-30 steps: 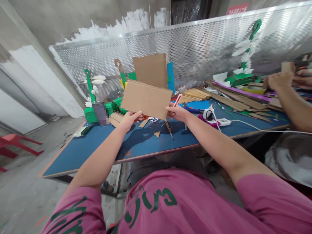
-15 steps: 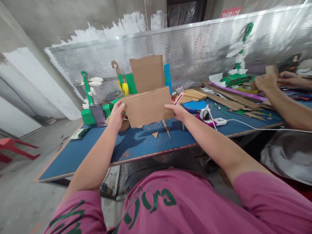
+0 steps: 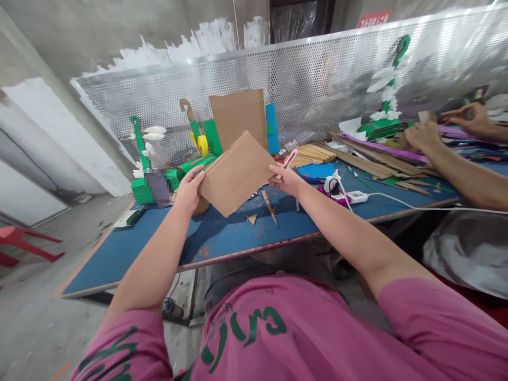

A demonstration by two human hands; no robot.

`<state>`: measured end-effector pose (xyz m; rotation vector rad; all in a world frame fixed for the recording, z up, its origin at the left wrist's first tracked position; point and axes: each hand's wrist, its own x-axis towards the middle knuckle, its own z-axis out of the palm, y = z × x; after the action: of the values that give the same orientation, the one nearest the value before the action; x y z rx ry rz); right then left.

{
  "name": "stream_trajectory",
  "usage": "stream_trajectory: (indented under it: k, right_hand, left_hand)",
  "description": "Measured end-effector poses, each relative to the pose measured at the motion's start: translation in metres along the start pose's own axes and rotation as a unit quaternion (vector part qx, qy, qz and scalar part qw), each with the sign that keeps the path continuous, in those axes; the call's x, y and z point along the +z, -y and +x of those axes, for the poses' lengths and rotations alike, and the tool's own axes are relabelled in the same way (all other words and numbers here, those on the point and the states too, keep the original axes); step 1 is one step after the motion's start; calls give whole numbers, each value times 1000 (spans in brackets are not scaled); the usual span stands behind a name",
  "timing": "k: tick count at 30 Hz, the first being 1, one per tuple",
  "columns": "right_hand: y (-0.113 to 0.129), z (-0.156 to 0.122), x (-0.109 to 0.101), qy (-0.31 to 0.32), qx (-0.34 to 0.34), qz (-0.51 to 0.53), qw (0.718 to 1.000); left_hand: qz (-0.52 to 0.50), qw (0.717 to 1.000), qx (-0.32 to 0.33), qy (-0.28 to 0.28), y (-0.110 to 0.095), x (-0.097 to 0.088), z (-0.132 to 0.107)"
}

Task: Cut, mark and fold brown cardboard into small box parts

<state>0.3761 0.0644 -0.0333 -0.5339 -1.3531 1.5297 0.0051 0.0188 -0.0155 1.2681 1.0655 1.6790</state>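
A rectangular piece of brown cardboard [image 3: 238, 174] is held up above the blue table, tilted so that one corner points up and another down. My left hand [image 3: 190, 188] is closed on its left corner, thumb and fingers pinching the edge. At the opposite corner is my right hand [image 3: 288, 179], its fingertips against the cardboard. A slim pink utility knife [image 3: 291, 159] sticks up out of my right hand; its lower end is hidden by the fingers. Behind the piece stands a larger cardboard panel [image 3: 238, 114].
On the blue table [image 3: 154, 248] lie cardboard scraps [image 3: 270, 209], a white power strip [image 3: 357, 197] with its cable, and stacked cardboard strips [image 3: 373, 153]. Green hook-shaped models [image 3: 138, 143] stand at left. At right, a co-worker's hands [image 3: 424, 132] hold a small brown piece.
The cardboard has turned from nearly level to a diamond-like tilt, its top corner now higher. My right hand has shifted slightly on its edge, and the pink knife stays in it.
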Motion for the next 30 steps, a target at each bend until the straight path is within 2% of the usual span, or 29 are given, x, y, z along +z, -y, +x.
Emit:
stream_trajectory:
  k: [3,5,8,11,14,19,22,25,28,30]
  right_hand:
    - [0,-1,1,18,-28,26,999]
    - [-2,-2,2,13,-22,13,1000]
    - [-7,-2,4,-20,1,-25,999]
    - [-11,-2,4,-43,4,-59,997]
    - [-11,-2,5,-47,-4,-79,996]
    - [-10,-5,9,16,-7,-120,993]
    - [-9,-7,9,33,-9,-135,990]
    - [-7,-5,7,52,6,-139,989]
    - [-9,0,3,49,27,-140,989]
    - [-13,3,-1,41,49,-146,987]
  left_hand:
    - [-39,999,-8,-31,3,2,1]
    - [-16,999,22,-17,1,6,-3]
    - [46,994,84,52,-5,14,-16]
    - [91,982,101,135,-11,18,-26]
    - [100,974,95,180,-14,18,-30]
    - [119,972,4,204,-12,20,-32]
    - [159,971,1,176,-13,20,-32]
    - [130,983,45,118,-19,11,-24]
    - [54,993,101,1,-26,-10,-4]
    - [0,989,124,-77,-29,-30,13]
